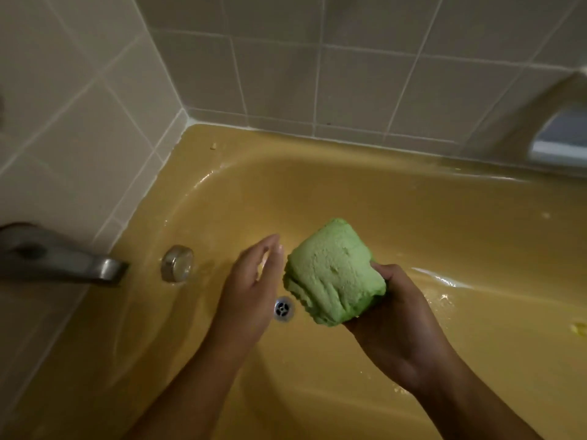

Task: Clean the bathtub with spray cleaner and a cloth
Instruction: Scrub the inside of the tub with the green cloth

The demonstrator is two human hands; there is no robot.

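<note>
Green cloth: bunched into a compact wad, held above the floor of the mustard-yellow bathtub, near the drain; probably gathered this way to give a firm pad for wiping.
Right hand: fingers curled round the cloth's lower right side, gripping it from beneath.
Left hand: fingers straight and relaxed, holding nothing, just beside the cloth without clearly touching it; seemingly ready to help fold or squeeze.
Overflow knob: on the tub's end wall.
Metal spout: projecting at left.
Tiled walls: behind.
Tub surface: glistens, apparently wet.
Spray cleaner: not in view.
</note>
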